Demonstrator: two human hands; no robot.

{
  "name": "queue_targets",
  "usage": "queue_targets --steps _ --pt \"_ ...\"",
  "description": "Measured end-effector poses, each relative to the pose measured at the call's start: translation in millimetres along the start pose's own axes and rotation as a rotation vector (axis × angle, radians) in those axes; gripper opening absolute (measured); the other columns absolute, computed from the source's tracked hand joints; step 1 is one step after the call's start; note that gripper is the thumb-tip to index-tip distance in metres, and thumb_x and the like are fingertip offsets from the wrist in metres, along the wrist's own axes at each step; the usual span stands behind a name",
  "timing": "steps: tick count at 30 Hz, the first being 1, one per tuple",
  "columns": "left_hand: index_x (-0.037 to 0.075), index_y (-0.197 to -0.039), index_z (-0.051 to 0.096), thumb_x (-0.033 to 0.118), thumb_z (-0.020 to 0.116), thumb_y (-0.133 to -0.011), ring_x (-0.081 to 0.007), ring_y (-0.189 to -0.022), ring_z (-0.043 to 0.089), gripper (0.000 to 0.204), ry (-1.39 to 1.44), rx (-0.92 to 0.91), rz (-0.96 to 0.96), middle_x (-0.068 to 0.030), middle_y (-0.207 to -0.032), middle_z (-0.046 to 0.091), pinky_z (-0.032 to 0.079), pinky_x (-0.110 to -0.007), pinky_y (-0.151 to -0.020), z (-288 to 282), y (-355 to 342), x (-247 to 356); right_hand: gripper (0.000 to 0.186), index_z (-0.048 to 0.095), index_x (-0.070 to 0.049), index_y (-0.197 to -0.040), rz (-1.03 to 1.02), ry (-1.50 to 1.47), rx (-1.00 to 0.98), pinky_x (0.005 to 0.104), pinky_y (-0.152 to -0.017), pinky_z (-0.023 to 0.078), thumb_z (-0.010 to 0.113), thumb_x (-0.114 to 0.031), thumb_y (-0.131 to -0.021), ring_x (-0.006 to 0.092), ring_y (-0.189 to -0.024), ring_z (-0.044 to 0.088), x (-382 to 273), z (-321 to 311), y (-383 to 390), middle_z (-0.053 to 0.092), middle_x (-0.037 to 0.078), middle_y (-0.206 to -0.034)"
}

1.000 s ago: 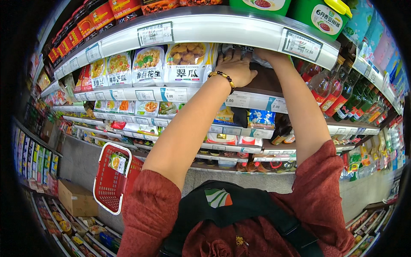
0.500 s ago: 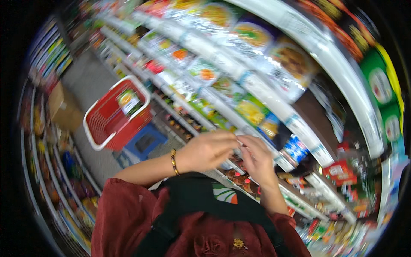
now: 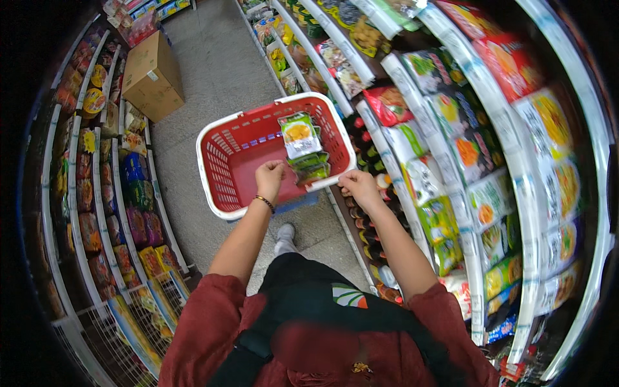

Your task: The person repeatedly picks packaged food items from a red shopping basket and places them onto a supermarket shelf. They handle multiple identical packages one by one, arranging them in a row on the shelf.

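Note:
A red shopping basket (image 3: pixel 220 151) with a white rim stands in front of me, with several flat food packets (image 3: pixel 300 138) stacked against its right side. The top packet is pale green and white with an orange picture. My left hand (image 3: pixel 269 179) is over the near part of the basket, its fingers curled and pressed together. By the basket's near right corner is my right hand (image 3: pixel 361 189), thumb and fingers pinched together. Whether it touches the rim, I cannot tell. Anything inside either hand's fingers is too small or hidden to make out.
The basket rests on a blue stool (image 3: pixel 298 212), mostly hidden beneath it. Shelves of packaged food (image 3: pixel 445 155) rise close on my right, with dark bottles low down. More stocked shelves (image 3: pixel 122 213) line the left. A cardboard box (image 3: pixel 155 77) sits on the floor ahead at left.
My hands were close together before the right shelves; now they are apart at the basket. My view has turned, bringing the basket from the left to directly in front.

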State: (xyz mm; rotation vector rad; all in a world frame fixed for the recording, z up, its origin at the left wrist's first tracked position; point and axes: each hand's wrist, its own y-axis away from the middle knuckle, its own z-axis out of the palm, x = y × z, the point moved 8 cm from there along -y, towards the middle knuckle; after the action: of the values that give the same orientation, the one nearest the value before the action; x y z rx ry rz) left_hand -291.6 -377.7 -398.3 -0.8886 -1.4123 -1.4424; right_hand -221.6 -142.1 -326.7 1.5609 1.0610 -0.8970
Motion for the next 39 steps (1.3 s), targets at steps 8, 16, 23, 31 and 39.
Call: queue_targets --steps 8,16,23,31,39 --pt "-0.001 -0.085 0.055 0.004 0.055 -0.076 -0.0115 -0.055 0.05 0.01 0.058 0.076 -0.334 -0.0035 -0.069 0.054 0.043 -0.023 -0.05 -3 -137 -110 0.026 0.056 0.0 -0.09 0.052 0.332 0.206 0.0323 -0.072 0.045 0.059 -0.018 -0.072 0.0265 -0.079 0.058 69 50 -170 0.06 0.015 -0.084" --pt "-0.004 -0.089 0.055 0.006 0.057 -0.076 -0.0098 -0.063 0.051 0.017 0.15 0.094 -0.277 -0.0046 -0.075 0.057 0.041 -0.022 -0.057 34 -194 -106 0.038 0.05 -0.001 -0.105 0.14 0.426 0.31 0.0384 -0.079 0.041 0.058 -0.021 -0.073 0.0325 -0.09 0.054 93 68 -254 0.057 0.019 -0.097" --pt "-0.002 -0.083 0.056 0.007 0.054 -0.078 -0.0091 -0.063 0.051 0.01 0.144 0.112 -0.217 -0.0046 -0.075 0.058 0.041 -0.022 -0.057 34 -173 -65 0.027 0.052 0.0 -0.088 0.152 0.196 0.379 0.0357 -0.068 0.044 0.062 -0.019 -0.071 0.0279 -0.076 0.057 48 73 -235 0.058 0.015 -0.081" --pt "0.0 -0.085 0.055 0.013 0.049 -0.085 -0.0055 -0.065 0.05 0.014 0.414 -0.302 -0.032 -0.0015 -0.076 0.057 0.04 -0.019 -0.059 72 -32 100 0.019 0.047 0.0 -0.096 -0.286 -0.319 0.269 0.0236 -0.074 0.041 0.054 -0.01 -0.081 0.009 -0.081 0.05 -80 29 -75 0.054 0.005 -0.089" --pt "-0.002 -0.081 0.057 0.015 0.048 -0.086 -0.0062 -0.068 0.051 0.02 0.43 -0.71 0.069 -0.0034 -0.078 0.059 0.041 -0.02 -0.065 150 157 185 0.032 0.055 0.001 -0.093 -0.356 -0.623 0.47 0.022 -0.071 0.039 0.042 -0.028 -0.088 0.007 -0.076 0.049 -126 -76 133 0.057 0.003 -0.086"
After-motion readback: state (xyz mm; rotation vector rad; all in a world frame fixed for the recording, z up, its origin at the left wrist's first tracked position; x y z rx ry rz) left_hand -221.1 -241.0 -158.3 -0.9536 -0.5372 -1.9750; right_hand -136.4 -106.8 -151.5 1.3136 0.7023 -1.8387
